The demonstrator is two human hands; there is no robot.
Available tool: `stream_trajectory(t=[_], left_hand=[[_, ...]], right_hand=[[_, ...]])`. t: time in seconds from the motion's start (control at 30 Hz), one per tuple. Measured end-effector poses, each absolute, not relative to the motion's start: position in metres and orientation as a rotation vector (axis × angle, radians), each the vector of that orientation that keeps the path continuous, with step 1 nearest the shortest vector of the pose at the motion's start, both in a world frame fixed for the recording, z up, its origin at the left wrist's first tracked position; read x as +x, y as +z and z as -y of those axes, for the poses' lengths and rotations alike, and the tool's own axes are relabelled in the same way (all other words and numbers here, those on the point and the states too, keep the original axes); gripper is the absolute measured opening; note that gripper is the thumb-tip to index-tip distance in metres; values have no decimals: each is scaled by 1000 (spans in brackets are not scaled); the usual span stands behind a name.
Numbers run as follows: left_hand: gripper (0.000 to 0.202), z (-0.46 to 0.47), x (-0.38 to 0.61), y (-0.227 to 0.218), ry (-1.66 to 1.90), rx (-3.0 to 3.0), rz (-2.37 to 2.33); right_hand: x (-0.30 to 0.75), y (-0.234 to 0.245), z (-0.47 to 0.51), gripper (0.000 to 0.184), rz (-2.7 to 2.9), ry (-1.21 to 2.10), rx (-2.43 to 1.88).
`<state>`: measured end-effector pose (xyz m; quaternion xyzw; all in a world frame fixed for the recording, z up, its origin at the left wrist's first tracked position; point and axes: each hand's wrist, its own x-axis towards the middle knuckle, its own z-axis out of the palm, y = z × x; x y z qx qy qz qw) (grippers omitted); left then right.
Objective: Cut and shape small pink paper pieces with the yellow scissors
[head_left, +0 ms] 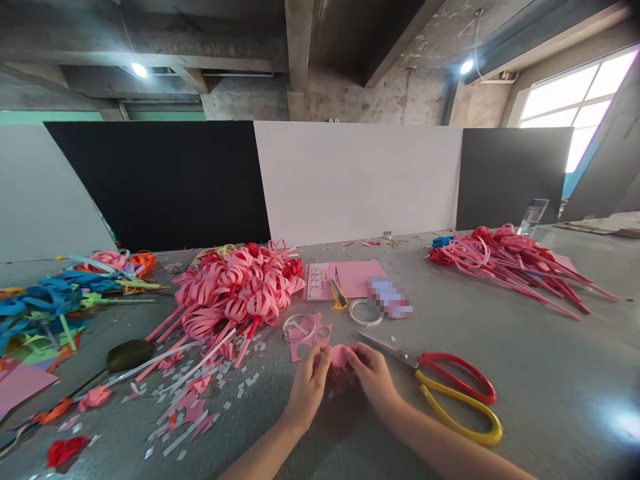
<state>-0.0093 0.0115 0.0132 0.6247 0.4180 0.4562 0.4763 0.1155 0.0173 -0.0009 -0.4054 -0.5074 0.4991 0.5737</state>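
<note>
Between my two hands is a small round pink paper piece (340,356). My left hand (311,381) pinches its left edge, and my right hand (373,375) pinches its right edge. Just beyond my left hand lies a pink paper sheet (295,351) with round holes cut in it, partly under a roll of clear tape (299,327). A second tape roll (365,312) rests farther right. Large scissors (453,390) with one red and one yellow handle lie beside my right hand, blades pointing away to the left.
Pink paper-strip flowers (240,287) pile up at left, with more flowers (505,257) at right. Scraps (190,403) litter the left side. A utility knife (339,294), pink paper (357,277) and a phone (390,297) lie ahead. Panels (365,183) stand behind.
</note>
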Motion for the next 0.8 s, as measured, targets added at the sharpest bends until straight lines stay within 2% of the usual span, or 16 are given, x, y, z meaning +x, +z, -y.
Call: stream_trajectory(t=[0.17,0.33,0.5,0.63,0.8], left_hand=[[22,-9,-11,15,1158,1730,-1130],[22,-14,-16,10,1253,1736,-1295],[23,-20,-19,8,1345,1612,-1295],[22,-19,-17,7,1324,1610,-1257],[22,-18,-15,5,1288,1653,-1204]], right_hand=[[115,1,-12,31,1252,1024,-1073],[118,3,-10,25,1363,709,-1200],[151,39,-38,24,1437,307,-1291],[191,67,-73,13,1541,237,-1314],[213,56,-101,16,1779,246,-1362]])
